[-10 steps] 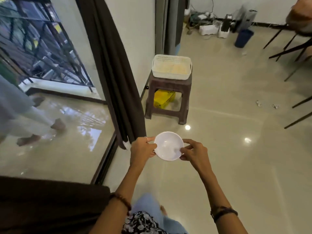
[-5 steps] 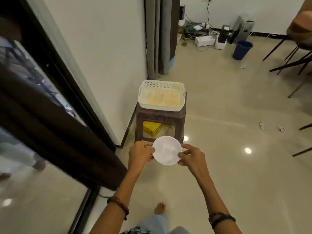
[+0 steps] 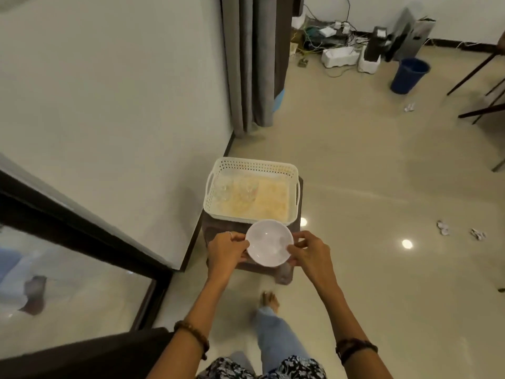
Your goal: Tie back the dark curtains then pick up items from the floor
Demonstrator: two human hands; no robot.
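From the head camera, we hold a white bowl (image 3: pixel 269 242) between both hands: our left hand (image 3: pixel 228 250) pinches its left rim and our right hand (image 3: pixel 310 254) pinches its right rim, fingers curled onto the edge on each side. The bowl is level, mouth up, and looks empty.

Over the last second we have walked forward. The white basket (image 3: pixel 251 192) on the brown stool (image 3: pixel 284 272) was well ahead of us; now it sits just beyond the bowl, whose far rim overlaps the basket's near wall in this view. The dark curtain that filled the left side a second ago has slid out of sight, and only the glass door (image 3: pixel 68 280) and its frame remain there. We judge this means the bowl is on its way into the basket, which seems to hold some clear glasses already, though they are hard to make out.

A grey curtain (image 3: pixel 251 61) hangs at the wall corner farther on. Crumpled paper scraps (image 3: pixel 443 228) lie on the floor (image 3: pixel 382 173) to the right, well apart from us, and a blue bucket (image 3: pixel 409 75) stands near a tangle of cables at the back wall. Those scraps look like pickups not yet done.
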